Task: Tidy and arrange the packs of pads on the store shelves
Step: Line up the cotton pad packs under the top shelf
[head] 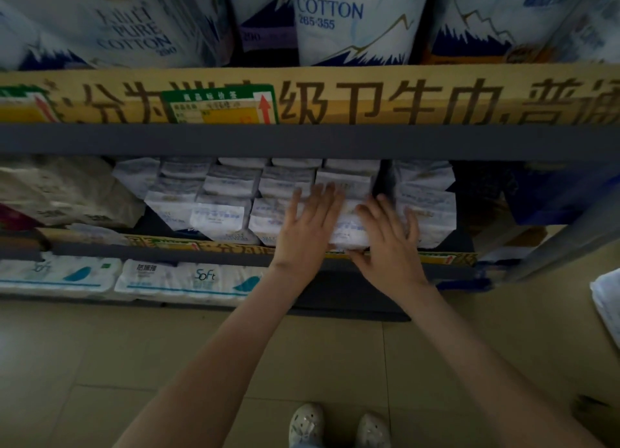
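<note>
Several white packs of pads [221,212] stand in rows on the middle shelf [302,142]. My left hand [310,222] lies flat, fingers spread, on top of the front packs. My right hand [389,243] rests with spread fingers on the side of a white front pack [349,229], thumb under its lower edge near the shelf lip. That pack sits between both hands. A dark gap lies just right of the row behind it, then more white packs [426,206].
Large "Pure Cotton" packs [352,18] fill the top shelf above a yellow price strip [369,98]. "Soft" tissue bundles [188,279] lie on the bottom shelf. Dark blue packs [550,192] sit at the right. Tiled floor [167,363] and my shoes [339,427] are below.
</note>
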`<state>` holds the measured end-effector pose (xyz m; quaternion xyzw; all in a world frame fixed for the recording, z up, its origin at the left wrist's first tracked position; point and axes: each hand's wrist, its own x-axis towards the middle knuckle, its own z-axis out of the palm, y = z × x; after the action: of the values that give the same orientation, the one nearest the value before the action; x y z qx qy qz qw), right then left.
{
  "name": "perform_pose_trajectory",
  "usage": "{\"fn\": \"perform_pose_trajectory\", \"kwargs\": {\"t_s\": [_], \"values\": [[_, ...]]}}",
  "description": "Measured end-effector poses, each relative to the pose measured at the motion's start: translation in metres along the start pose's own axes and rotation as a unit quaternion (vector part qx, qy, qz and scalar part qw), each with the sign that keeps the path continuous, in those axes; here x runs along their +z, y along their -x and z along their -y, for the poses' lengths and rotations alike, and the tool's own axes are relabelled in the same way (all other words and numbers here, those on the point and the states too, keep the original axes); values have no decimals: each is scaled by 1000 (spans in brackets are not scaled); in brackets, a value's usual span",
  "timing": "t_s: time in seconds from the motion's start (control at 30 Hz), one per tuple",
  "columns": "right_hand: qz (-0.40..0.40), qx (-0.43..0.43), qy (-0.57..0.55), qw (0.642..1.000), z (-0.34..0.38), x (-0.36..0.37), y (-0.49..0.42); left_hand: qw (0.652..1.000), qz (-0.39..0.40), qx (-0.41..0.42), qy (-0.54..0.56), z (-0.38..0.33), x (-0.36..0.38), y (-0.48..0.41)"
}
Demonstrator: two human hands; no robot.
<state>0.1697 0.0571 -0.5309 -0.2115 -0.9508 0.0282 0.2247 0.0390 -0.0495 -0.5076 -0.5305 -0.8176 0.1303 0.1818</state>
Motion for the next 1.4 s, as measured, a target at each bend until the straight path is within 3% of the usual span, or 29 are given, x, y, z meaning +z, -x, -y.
{"fn": "perform_pose_trajectory", "kwargs": {"t_s": [0.1, 0.33, 0.53, 0.7, 0.83, 1.1, 1.4], "values": [[-6, -60, -30, 998, 2, 6, 11, 996, -59, 32, 64, -16, 12, 12], [58, -9, -27, 998, 5, 7, 1, 991, 101, 5, 92, -28, -1, -3], [125, -3, -21, 992, 8, -25, 20, 976, 120, -19, 180, -28, -38, 14], [156, 89, -27, 983, -11, -68, 37, 969, 125, -33, 211, -31, -72, 31], [150, 91, -77, 981, -15, -121, 28, 966, 49, -25, 251, -33, -110, 35], [23, 69, -158, 985, 1, -250, -4, 945, -145, -41, 292, 18, -207, 35], [-60, 100, -172, 978, 25, -291, -38, 952, -154, -92, 249, 99, -231, 62]]}}
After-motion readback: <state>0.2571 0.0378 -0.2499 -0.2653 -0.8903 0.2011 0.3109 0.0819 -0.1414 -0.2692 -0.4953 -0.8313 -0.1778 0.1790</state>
